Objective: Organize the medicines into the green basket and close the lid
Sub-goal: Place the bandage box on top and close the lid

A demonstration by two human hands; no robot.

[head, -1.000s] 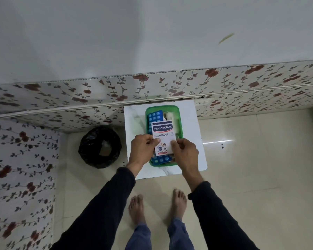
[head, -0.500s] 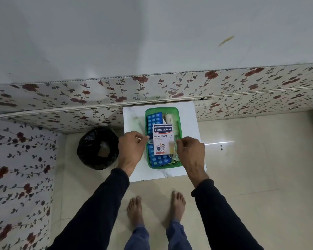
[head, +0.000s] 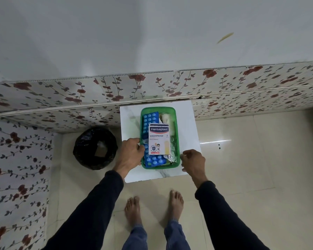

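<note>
The green basket stands on a white marble tabletop. Inside it, a white Hansaplast box lies flat on top of blue blister packs, with silver foil strips along the right side and a white roll at the far end. My left hand is at the basket's left rim, its fingers curled over the edge. My right hand hovers just off the near right corner, fingers loosely curled and holding nothing. No lid is in view.
A black-lined bin sits on the floor left of the table. Floral wall panels run behind and to the left. Beige floor tiles spread to the right. My bare feet stand in front of the table.
Both hands have let go of the Hansaplast box, which now lies in the basket. The left hand moved to the left rim and the right hand drew back to the right corner.
</note>
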